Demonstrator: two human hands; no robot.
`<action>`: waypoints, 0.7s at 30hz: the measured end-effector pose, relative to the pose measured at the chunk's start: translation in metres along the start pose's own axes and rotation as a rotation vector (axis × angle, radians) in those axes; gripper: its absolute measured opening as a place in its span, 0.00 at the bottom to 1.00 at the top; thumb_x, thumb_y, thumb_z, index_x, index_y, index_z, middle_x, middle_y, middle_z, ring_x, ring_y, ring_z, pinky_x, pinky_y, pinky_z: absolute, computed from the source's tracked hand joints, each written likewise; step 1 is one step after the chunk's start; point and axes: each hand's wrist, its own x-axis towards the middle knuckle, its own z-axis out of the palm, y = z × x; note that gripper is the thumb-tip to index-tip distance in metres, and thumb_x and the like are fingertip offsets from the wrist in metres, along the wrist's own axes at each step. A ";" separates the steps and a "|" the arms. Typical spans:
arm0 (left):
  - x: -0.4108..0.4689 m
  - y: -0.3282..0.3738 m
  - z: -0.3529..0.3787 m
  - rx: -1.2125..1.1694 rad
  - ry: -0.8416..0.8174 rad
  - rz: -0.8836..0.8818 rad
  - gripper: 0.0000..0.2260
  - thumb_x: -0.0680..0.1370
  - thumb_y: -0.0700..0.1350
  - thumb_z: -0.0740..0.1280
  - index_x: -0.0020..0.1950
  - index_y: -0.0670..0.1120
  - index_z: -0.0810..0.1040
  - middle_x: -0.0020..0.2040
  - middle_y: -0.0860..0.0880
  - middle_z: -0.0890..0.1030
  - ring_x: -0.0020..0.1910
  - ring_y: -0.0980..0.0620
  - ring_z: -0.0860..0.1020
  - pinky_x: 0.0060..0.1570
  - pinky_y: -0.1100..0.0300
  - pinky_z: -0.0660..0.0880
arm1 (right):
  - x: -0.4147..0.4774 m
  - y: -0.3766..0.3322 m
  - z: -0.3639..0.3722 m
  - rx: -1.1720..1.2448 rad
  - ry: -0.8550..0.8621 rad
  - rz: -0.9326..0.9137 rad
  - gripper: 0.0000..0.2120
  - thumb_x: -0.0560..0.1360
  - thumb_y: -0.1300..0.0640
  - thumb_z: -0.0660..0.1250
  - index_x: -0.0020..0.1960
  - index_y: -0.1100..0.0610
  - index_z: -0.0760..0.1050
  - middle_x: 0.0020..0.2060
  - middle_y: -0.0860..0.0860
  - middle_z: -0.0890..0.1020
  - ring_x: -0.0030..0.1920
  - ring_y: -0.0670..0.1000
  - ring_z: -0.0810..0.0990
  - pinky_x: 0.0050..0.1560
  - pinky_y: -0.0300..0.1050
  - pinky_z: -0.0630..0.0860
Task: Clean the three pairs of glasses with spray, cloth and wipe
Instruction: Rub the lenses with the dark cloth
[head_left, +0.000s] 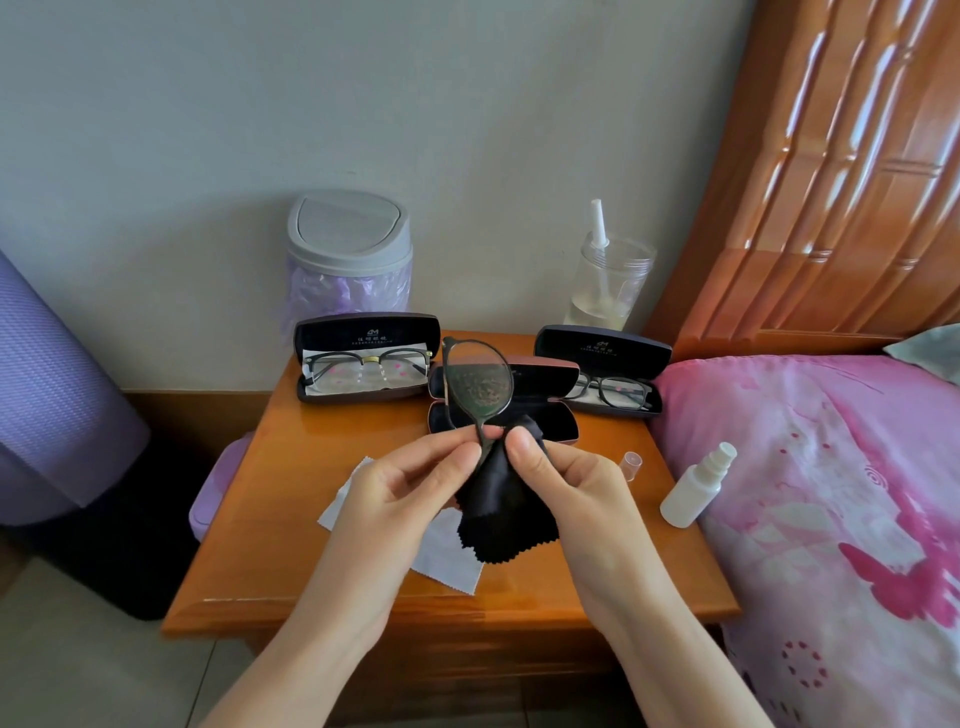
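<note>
I hold a dark-framed pair of glasses (478, 382) upright over the wooden nightstand (311, 571). My left hand (410, 488) pinches the frame near its bridge. My right hand (561, 478) presses a black cleaning cloth (504, 514) against the lower lens, which the cloth hides. A second pair of glasses (366, 364) lies in an open case at the back left. A third pair (610, 391) lies in an open case at the back right. The white spray bottle (696, 486) lies on the pink bed, and its clear cap (631, 461) stands on the nightstand.
An empty open case (540, 415) sits behind my hands. A white wipe (447, 551) lies flat under them. A small lidded bin (349, 249) and a clear jar (610, 280) stand by the wall. The pink bed (831, 493) borders the right edge.
</note>
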 end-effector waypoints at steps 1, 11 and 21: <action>0.000 0.001 0.000 -0.017 0.004 0.002 0.12 0.70 0.47 0.66 0.51 0.51 0.84 0.52 0.51 0.85 0.55 0.56 0.80 0.53 0.66 0.76 | -0.001 0.001 0.000 -0.008 -0.006 0.002 0.19 0.71 0.46 0.64 0.47 0.62 0.82 0.41 0.57 0.86 0.45 0.53 0.85 0.49 0.42 0.81; 0.000 -0.002 0.000 0.046 0.034 -0.014 0.15 0.68 0.49 0.66 0.53 0.49 0.82 0.50 0.50 0.85 0.54 0.54 0.81 0.52 0.63 0.78 | -0.004 -0.001 0.006 0.048 0.001 -0.016 0.17 0.62 0.50 0.73 0.45 0.61 0.82 0.39 0.57 0.85 0.42 0.50 0.85 0.40 0.36 0.79; 0.000 0.001 0.001 0.024 0.037 0.037 0.13 0.69 0.51 0.67 0.51 0.52 0.84 0.51 0.51 0.84 0.55 0.55 0.80 0.52 0.65 0.77 | -0.004 0.003 0.005 -0.019 -0.031 -0.042 0.18 0.71 0.48 0.64 0.51 0.60 0.81 0.43 0.58 0.85 0.48 0.53 0.84 0.50 0.46 0.80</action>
